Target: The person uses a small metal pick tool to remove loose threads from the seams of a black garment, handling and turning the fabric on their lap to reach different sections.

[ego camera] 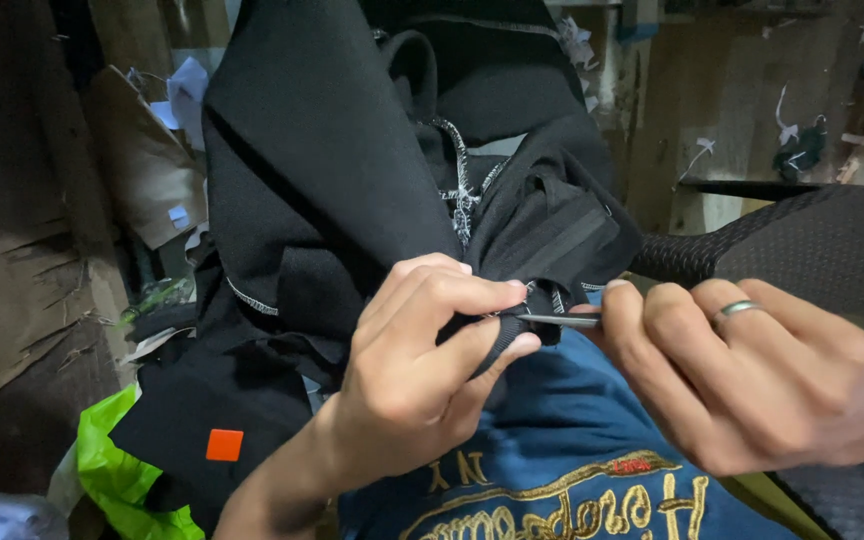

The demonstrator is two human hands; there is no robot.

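Observation:
A black garment (342, 170) with white stitched seams hangs bunched in front of me. My left hand (417, 365) pinches a fold of its fabric near a seam between thumb and fingers. My right hand (752, 375), with a silver ring on one finger, holds a thin metal tool (552, 320) whose tip points left into the pinched fold. The tool's rear end is hidden inside my right hand. Below both hands lies blue cloth with gold lettering (552, 480).
An orange square tag (224, 444) sits on black cloth at lower left, beside a bright green plastic bag (117, 470). Brown cardboard (22, 250) stands at the left. A black padded seat (802, 245) is at right. Thread scraps litter the wooden surface (752, 110) behind.

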